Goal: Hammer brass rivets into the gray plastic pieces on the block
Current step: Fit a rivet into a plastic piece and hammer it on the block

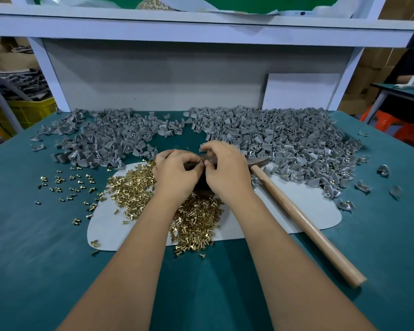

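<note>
Both hands meet over the dark block (202,181) at frame centre. Left hand (175,174) and right hand (226,170) pinch something small between the fingertips; can't tell what. Brass rivets (196,225) heaped at 6 o'clock of the block, on a white sheet (285,218). Gray pieces (285,137) piled from 10 to 2. Hammer (304,218) lies at 4 o'clock on the worktop (34,247), untouched.

Both hands meet fingertip to fingertip over a dark block (202,181): left hand (176,174), right hand (227,170). A hammer (304,218) lies just right of the right hand. Brass rivets (132,187) pile beside the left hand.
</note>
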Tool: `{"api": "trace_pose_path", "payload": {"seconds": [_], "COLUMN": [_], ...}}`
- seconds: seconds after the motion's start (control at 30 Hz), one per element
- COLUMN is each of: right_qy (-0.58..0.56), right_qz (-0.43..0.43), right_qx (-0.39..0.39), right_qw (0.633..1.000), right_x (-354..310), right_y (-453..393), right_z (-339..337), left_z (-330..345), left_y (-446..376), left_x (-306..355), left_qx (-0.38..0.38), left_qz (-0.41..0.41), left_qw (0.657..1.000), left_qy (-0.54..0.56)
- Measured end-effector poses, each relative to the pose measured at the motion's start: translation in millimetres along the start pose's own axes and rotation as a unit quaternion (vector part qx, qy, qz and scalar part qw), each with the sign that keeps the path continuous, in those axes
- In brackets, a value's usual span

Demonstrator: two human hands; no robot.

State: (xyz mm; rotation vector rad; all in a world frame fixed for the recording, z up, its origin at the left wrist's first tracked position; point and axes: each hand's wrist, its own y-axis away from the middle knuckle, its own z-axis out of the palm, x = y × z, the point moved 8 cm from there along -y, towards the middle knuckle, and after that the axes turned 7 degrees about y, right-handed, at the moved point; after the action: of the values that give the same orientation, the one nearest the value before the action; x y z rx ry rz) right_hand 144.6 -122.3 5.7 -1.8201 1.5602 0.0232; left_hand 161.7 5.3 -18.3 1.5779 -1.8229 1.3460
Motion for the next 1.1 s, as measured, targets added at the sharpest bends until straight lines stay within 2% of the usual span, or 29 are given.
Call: {"api": "trace_pose_path", "payload": {"seconds": [0.4,0.63,0.87,1.1], "right_qy": [0.098,0.119,0.055,-0.008], "right_qz": [0.052,0.014,0.043,0.066], "right_qx": [-0.027,-0.020,-0.029,-0.003], "right_qw": [0.993,0.993,0.997,0.998], "right_x": [3,-3,4,10], "right_y": [-6,-6,-7,-4], "right_z": [-6,-7,-4,-1], "left_z": [-1,0,1,1], "left_y": [1,0,1,2], "left_x": [2,0,-1,-1], "left_qx": [0.009,0.013,0.003,-0.008], "left_qz": [0.011,0.009,-0.013,-0.032], "left_qw": [1.000,1.000,1.000,0.999], "left_qy": [0.005,-0.011,-0.015,0.000]}}
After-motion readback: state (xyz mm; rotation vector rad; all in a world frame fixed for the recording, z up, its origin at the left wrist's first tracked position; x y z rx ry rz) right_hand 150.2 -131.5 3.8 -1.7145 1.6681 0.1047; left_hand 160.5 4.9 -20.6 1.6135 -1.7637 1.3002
